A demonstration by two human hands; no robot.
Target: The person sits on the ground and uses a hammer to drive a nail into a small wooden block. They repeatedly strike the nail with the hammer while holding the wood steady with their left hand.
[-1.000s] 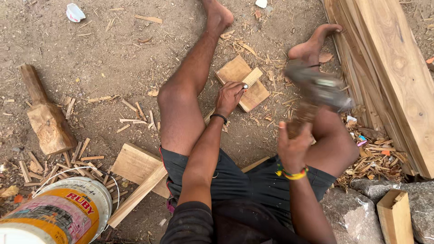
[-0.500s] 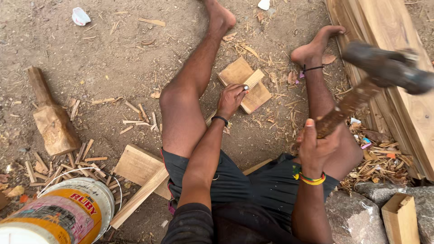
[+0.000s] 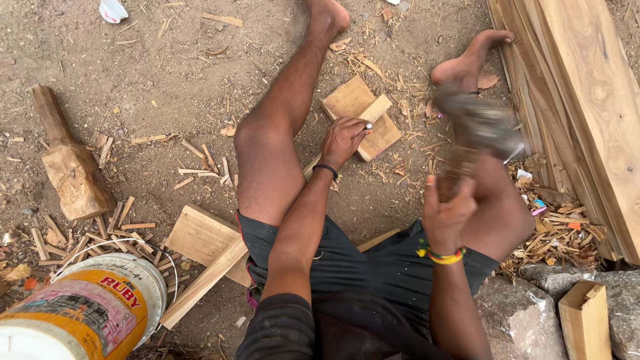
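Note:
I sit on bare dirt with my legs spread. My left hand (image 3: 343, 139) holds a thin wooden stick (image 3: 373, 110) down on a square wooden block (image 3: 353, 100) that lies on the ground between my legs. My right hand (image 3: 448, 213) grips the wooden handle of a heavy hammer-like tool (image 3: 477, 127), whose blurred dark head is raised above my right knee, to the right of the block.
A wooden mallet (image 3: 67, 163) lies at the left among wood chips. A paint bucket (image 3: 87, 310) stands at the bottom left beside flat boards (image 3: 200, 240). Long planks (image 3: 587, 100) run along the right. Stones (image 3: 527, 313) and a small wooden box (image 3: 587, 320) sit at the bottom right.
My right hand swung the tool out to the right and then back toward the middle. My left hand stayed on the stick and block.

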